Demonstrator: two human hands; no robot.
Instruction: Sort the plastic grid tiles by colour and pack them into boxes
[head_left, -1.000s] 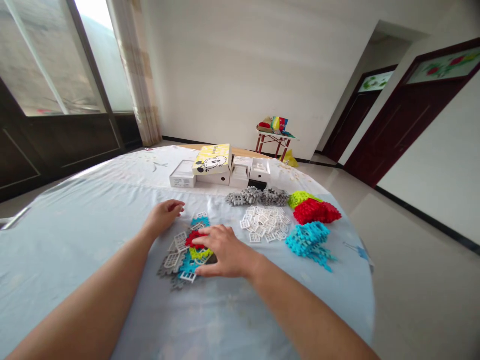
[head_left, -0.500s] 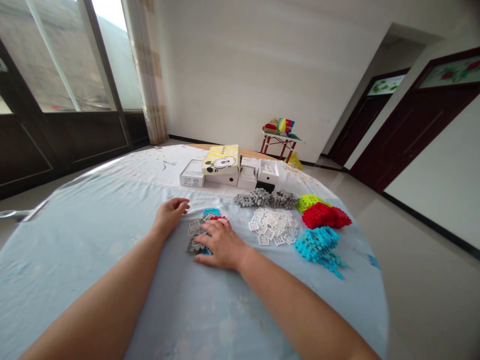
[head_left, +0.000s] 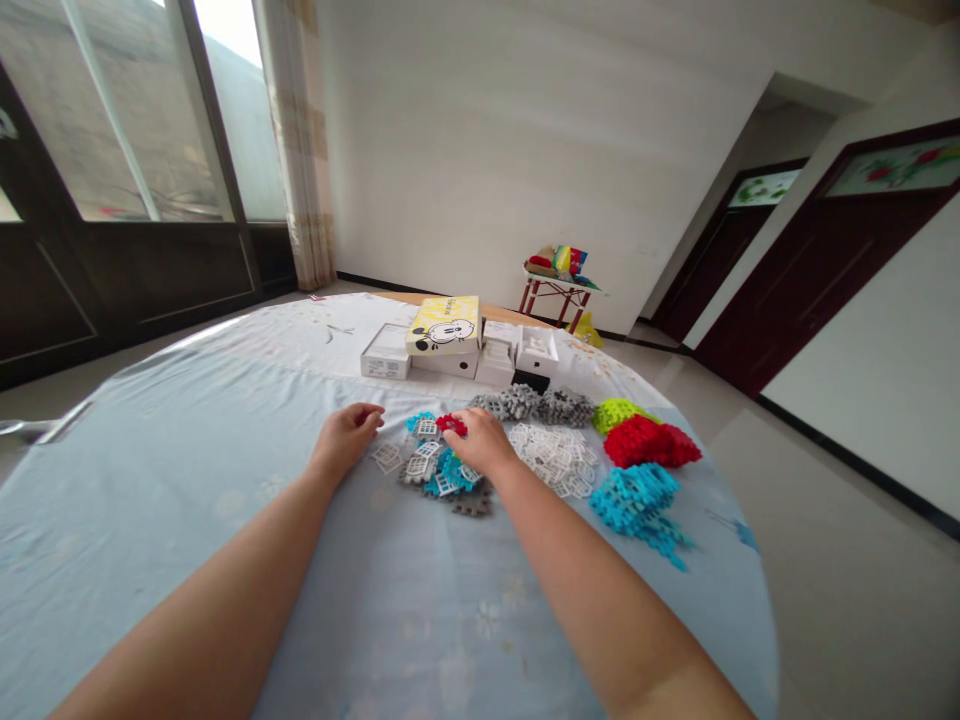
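My right hand (head_left: 484, 438) reaches over the far right side of a small mixed pile, its fingers closed at a red toothed plastic building piece (head_left: 450, 425). In that pile lie blue toothed pieces (head_left: 451, 468), white window-frame pieces (head_left: 421, 462) and grey toothed pieces (head_left: 472, 502). One white window piece (head_left: 387, 458) lies apart on the cloth, nearest to my left hand (head_left: 349, 438). That hand rests left of the pile, fingers curled together, with nothing showing in them.
Right of my right hand spreads a heap of white window pieces (head_left: 559, 460). Around it stand grey stacks (head_left: 566, 406), lime pieces (head_left: 619, 414), a red stack (head_left: 649, 441) and a blue stack (head_left: 637, 497). White boxes (head_left: 385, 363) and a yellow cartoon box (head_left: 448, 325) sit behind.
My right hand has moved right and away from me across the mixed pile, uncovering blue, white and grey pieces, and has closed at the red piece. My left hand has barely moved.
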